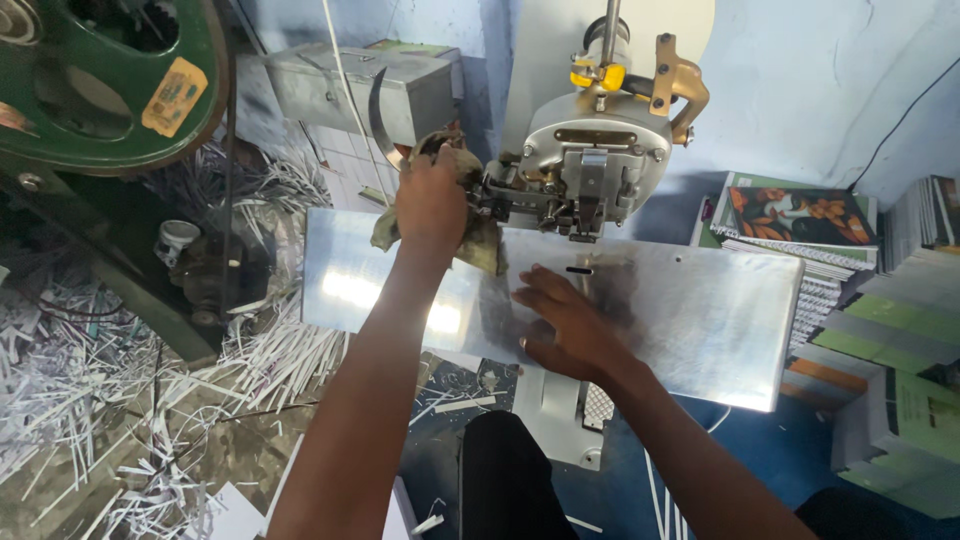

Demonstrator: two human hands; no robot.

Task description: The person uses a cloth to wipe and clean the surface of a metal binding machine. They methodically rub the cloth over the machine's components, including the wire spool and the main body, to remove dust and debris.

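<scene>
Fingers of my left hand [432,200] clamp a rag [478,240] against the stitching head [590,165]; right hand [562,325] lies flat, fingers together, on the steel plate [700,310]; wiping in hand, next stroke needs firm pressure.

Single head-worn view, aimed steeply down and forward from above the forearms. The metal machine table [700,310] is seen close, centre frame, its far edge met by the stitching head [590,160]. Shredded paper strips [90,400] are caught at left, stacked notebooks [880,340] at right.

Pale blue walls [820,90] rise behind, white paper strips [90,400] litter the floor, and stacked notebooks [880,350] line the right side.
</scene>
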